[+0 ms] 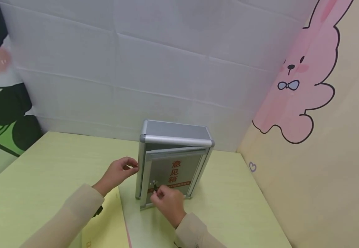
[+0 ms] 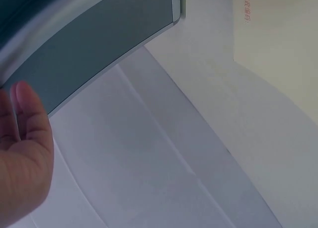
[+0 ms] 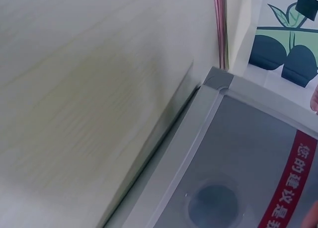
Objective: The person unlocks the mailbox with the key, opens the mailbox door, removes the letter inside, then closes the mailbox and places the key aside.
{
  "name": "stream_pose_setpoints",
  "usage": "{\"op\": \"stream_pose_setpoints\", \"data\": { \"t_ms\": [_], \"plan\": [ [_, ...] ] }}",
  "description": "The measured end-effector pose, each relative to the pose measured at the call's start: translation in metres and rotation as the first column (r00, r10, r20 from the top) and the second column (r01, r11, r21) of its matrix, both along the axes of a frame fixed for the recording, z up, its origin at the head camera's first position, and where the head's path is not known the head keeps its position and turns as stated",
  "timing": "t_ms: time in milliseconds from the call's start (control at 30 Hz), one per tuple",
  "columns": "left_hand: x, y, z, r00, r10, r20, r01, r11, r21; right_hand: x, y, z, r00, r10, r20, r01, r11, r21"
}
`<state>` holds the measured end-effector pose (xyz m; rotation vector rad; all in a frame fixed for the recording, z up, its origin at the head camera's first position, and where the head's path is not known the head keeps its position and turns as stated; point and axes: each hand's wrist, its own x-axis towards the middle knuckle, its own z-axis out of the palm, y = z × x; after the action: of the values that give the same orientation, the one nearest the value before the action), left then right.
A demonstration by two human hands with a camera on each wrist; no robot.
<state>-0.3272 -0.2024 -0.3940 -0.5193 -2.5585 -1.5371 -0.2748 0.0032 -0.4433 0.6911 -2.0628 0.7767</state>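
A grey metal suggestion box with silver edging and red Chinese characters stands upright on the table. Its front door is ajar, swung out along the left and bottom edges. My right hand pinches a small dark key at the lock on the door's left part. In the right wrist view the door's lower corner and red printed strip show, with the fingers mostly out of frame. At the box's left side, my left hand has its fingertips right at the edge, loosely bent.
A yellow envelope lies on the table under the left forearm. A pale wall sheet rises close behind the box. Another wall with a pink rabbit stands at the right, and a panda picture at the left.
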Motion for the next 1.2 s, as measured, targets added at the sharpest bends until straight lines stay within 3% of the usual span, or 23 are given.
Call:
{"op": "stream_pose_setpoints", "data": {
  "t_ms": [433,800,1000,1200],
  "plan": [
    [0.0,0.003,0.003,1.0,-0.01,0.007,0.01,1.0,-0.002,-0.011,-0.008,-0.001,0.995,-0.029,0.094,0.033,0.999,-0.041],
    [-0.001,0.008,0.001,0.999,0.049,0.006,-0.05,0.999,0.009,-0.013,-0.013,0.0,0.993,-0.044,0.11,0.051,0.997,-0.064],
    [-0.001,0.007,0.001,0.998,0.063,0.018,-0.064,0.997,0.036,-0.015,-0.016,0.0,0.985,-0.039,0.167,0.05,0.997,-0.062],
    [-0.001,0.009,0.002,0.998,0.065,0.018,-0.066,0.996,0.053,-0.018,-0.016,0.001,0.987,-0.043,0.157,0.052,0.997,-0.058]
  ]
}}
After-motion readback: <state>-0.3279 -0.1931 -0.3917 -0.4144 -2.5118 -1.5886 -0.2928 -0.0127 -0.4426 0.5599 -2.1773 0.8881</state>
